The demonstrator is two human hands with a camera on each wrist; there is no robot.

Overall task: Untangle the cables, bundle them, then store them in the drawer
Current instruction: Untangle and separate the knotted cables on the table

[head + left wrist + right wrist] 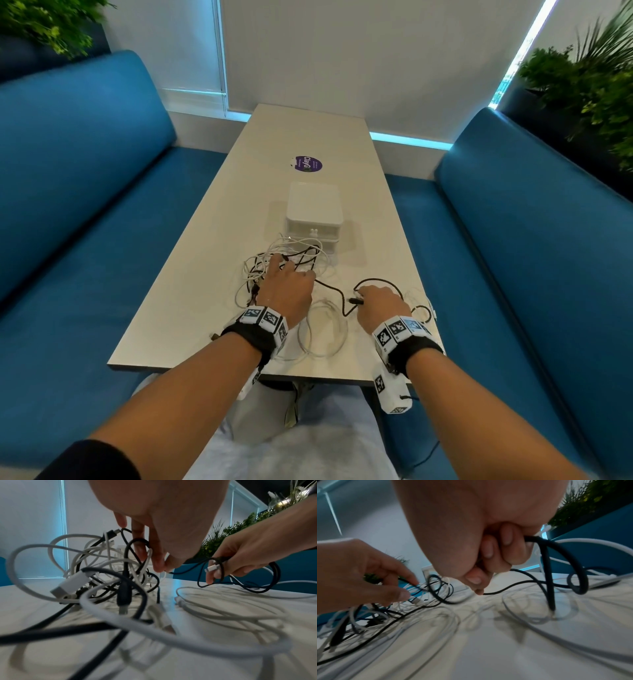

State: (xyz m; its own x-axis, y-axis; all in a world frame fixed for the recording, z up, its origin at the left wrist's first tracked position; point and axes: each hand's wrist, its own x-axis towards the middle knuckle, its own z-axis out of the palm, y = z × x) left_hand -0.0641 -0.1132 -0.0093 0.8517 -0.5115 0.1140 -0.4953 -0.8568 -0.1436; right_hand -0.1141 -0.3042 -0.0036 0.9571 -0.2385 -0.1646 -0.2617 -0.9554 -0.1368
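Observation:
A tangle of white and black cables (298,248) lies on the white table (191,298) in front of a small white drawer box (313,209), whose drawers look closed. My left hand (291,269) reaches into the tangle (102,568), and its thumb and fingertips (162,566) pinch a black cable (188,568). That black cable (334,291) runs right to my right hand (359,298). There the curled fingers (496,555) grip loops of the cable (546,561), and a white plug (211,568) sticks out between them.
Loose white cable loops (322,329) lie between my wrists near the table's front edge, and more lie right of my right hand. A purple sticker (308,163) is behind the box. Blue sofas (85,205) (520,240) flank the table, with plants (589,85) behind.

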